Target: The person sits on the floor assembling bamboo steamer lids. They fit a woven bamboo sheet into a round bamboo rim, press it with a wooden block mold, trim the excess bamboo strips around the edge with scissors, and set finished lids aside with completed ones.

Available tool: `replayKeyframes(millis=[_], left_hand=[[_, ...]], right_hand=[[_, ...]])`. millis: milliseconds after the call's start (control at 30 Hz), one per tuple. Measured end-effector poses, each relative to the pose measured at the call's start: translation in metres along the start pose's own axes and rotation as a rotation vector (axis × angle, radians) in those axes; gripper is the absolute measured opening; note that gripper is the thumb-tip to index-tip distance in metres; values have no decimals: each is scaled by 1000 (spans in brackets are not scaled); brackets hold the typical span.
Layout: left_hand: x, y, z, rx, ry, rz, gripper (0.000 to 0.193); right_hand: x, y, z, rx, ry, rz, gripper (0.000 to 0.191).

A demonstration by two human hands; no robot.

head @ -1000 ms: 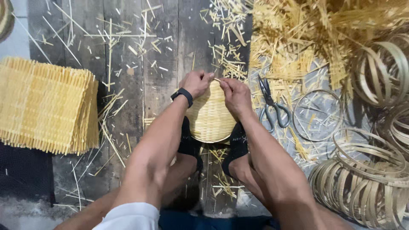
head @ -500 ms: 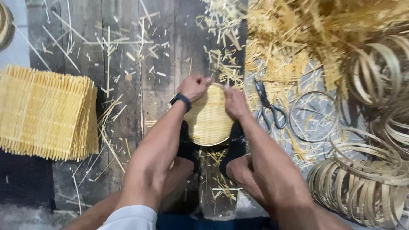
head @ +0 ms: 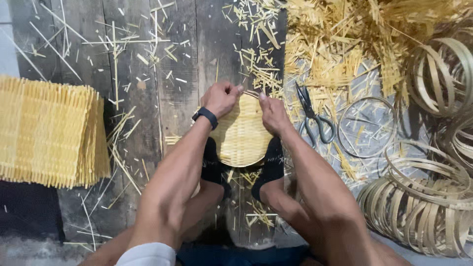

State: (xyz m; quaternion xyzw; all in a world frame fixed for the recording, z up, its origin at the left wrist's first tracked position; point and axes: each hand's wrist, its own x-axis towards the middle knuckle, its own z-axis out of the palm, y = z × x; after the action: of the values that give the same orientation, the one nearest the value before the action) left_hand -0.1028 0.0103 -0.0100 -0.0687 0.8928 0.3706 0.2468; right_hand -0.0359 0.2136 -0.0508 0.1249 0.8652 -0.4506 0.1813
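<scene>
A round woven bamboo tray (head: 241,135) rests on dark floor planks, pinned between my two feet in black socks. My left hand (head: 220,97), with a black watch on the wrist, grips the tray's far rim with curled fingers. Opposite it, my right hand (head: 272,114) presses on the same far rim, fingers pinched at the edge. The two hands almost meet at the top of the tray. A thin hoop runs along the rim under my fingers.
A stack of square woven bamboo mats (head: 47,130) lies at left. Black scissors (head: 313,117) lie just right of my right hand. Bamboo hoops (head: 419,207) pile at right, one thin ring (head: 367,127) lies flat. Loose bamboo offcuts (head: 340,44) litter the floor.
My hands stay on the tray's far rim; the left hand has closed a little tighter toward the right one. The view has shifted slightly.
</scene>
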Motion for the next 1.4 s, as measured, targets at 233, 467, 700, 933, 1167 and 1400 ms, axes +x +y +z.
replayKeyframes(millis=[233, 467, 700, 933, 1167, 1400], left_hand=[[6, 2, -5, -51, -54, -9, 43], [11, -2, -2, -28, -35, -24, 43], [-6, -13, -4, -413, 307, 140, 49], [-88, -61, 14, -5, 774, 281, 23], [-62, -82, 25, -113, 745, 37, 20], [-63, -89, 25, -377, 688, -20, 22]], right_hand=[[-2, -46, 0, -262, 148, 18, 65], [-4, -65, 0, -250, 42, 178, 65], [26, -99, 12, -74, -6, -703, 41], [16, -133, 14, -629, -192, -614, 43], [30, -156, 13, -702, -304, -436, 41], [22, -144, 19, -771, -150, -704, 37]])
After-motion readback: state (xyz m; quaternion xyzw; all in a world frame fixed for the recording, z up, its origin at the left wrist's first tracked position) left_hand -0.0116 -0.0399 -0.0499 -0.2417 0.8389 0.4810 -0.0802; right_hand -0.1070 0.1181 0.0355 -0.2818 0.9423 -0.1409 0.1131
